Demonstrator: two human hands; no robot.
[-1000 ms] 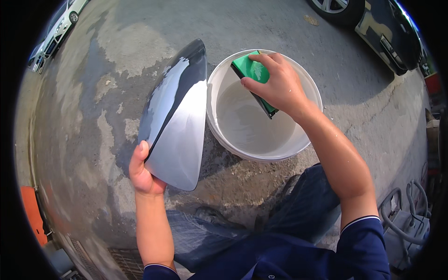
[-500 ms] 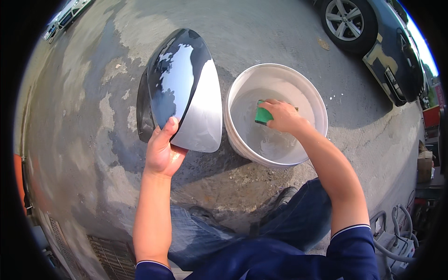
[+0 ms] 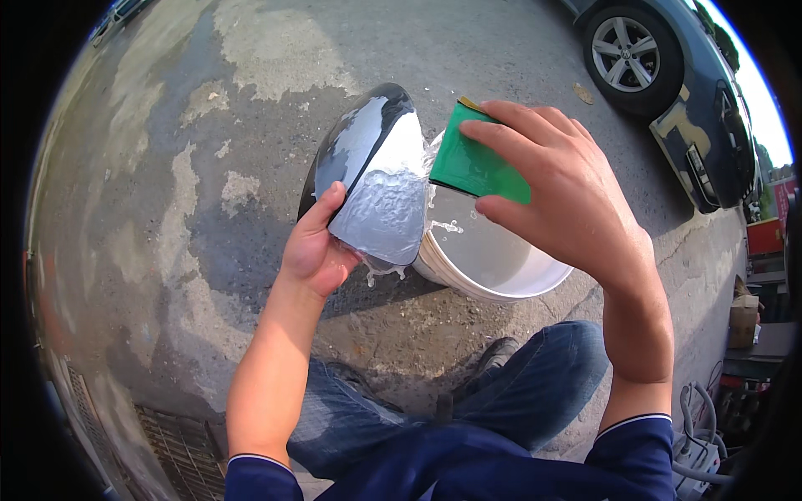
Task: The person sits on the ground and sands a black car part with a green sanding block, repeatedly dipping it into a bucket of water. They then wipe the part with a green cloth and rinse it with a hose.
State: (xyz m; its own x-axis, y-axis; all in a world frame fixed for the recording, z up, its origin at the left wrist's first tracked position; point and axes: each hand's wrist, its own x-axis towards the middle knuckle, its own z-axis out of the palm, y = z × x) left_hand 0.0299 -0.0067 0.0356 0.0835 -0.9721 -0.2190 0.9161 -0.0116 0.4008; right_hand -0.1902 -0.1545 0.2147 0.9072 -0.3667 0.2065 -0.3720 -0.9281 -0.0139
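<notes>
My left hand [image 3: 317,250] grips the near end of a car mirror cover [image 3: 383,179], thumb on top and fingers underneath. The cover is part glossy dark and part silver-grey, and water runs over its silver face and drips off the near edge. Over the bucket, my right hand [image 3: 561,179] is closed on a flat green sponge [image 3: 480,160] with a yellowish edge. Water splashes between the sponge and the cover. The white bucket [image 3: 501,290] stands to the right of the cover and holds cloudy water; my right hand and the sponge hide its far part.
A dark car [image 3: 697,138] with a silver-spoked wheel [image 3: 625,54] stands at the far right. Concrete ground [image 3: 192,250] with wet and dry patches lies around. A grate [image 3: 180,451] is at lower left; a cardboard box [image 3: 743,321] and hoses [image 3: 697,417] are at right.
My right hand has lifted the green sponge out of the bucket and up beside the mirror cover. The cover has shifted right and tilted, and water now flows over its silver face.
</notes>
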